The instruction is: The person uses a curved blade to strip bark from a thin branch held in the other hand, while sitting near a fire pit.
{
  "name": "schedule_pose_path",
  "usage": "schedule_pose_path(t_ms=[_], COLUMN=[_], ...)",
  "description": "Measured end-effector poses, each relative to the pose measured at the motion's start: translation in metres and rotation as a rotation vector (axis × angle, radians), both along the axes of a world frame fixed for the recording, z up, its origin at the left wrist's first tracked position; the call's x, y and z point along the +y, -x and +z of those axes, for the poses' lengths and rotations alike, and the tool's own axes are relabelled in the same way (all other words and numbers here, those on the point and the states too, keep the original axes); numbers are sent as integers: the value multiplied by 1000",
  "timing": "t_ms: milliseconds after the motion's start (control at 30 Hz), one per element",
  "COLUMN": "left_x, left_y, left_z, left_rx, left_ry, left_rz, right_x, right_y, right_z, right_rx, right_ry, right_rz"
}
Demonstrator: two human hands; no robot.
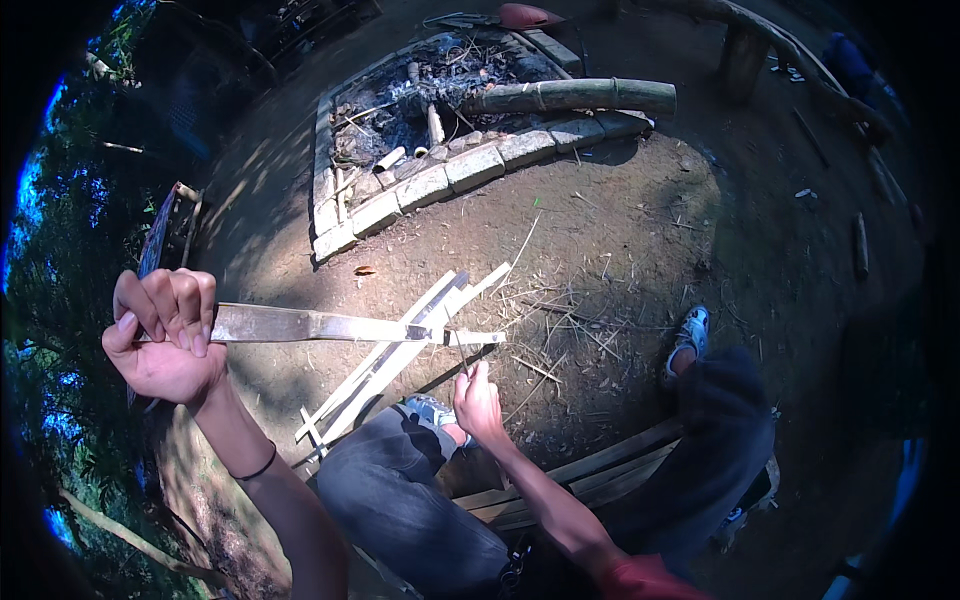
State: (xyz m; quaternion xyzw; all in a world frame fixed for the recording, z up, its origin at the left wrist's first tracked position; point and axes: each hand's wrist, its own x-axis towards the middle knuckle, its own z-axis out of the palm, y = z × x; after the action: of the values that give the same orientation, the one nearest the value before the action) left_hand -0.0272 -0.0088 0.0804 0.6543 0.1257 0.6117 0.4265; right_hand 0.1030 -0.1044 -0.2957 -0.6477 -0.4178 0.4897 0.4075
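Note:
My left hand (165, 335), raised at the left, has its fingers curled round one end of a flat bamboo strip (265, 323). The strip runs level to the right, with a dark node band partway along and a pale far end. Below that far end is my right hand (478, 405), closed in a fist. A thin, blade-like tool (461, 358) rises from this fist and meets the strip near its pale end. Its handle is hidden by the fingers, and its exact kind cannot be made out. Several split bamboo strips (372, 378) lie crossed on the ground beneath.
Ahead is a stone-edged fire pit (475, 168) with ash, and a thick bamboo pole (575, 96) across it. Thin shavings (570, 315) litter the dirt. My shoes (692, 330) stand apart beside a low bamboo bench (580, 478).

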Motion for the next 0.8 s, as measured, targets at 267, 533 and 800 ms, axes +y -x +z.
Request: schedule_pose_path(t_ms=[267, 533, 800], left_x=[-1, -5, -6], left_y=[-6, 19, 3], left_z=[-2, -1, -1], left_rx=[8, -23, -12], left_ry=[4, 27, 27], left_rz=[116, 166, 162], right_x=[-2, -1, -8], right_y=[29, 13, 33], right_z=[-14, -1, -33], right_rx=[17, 70, 48], right_ry=[-11, -26, 56], right_rz=[-49, 24, -36])
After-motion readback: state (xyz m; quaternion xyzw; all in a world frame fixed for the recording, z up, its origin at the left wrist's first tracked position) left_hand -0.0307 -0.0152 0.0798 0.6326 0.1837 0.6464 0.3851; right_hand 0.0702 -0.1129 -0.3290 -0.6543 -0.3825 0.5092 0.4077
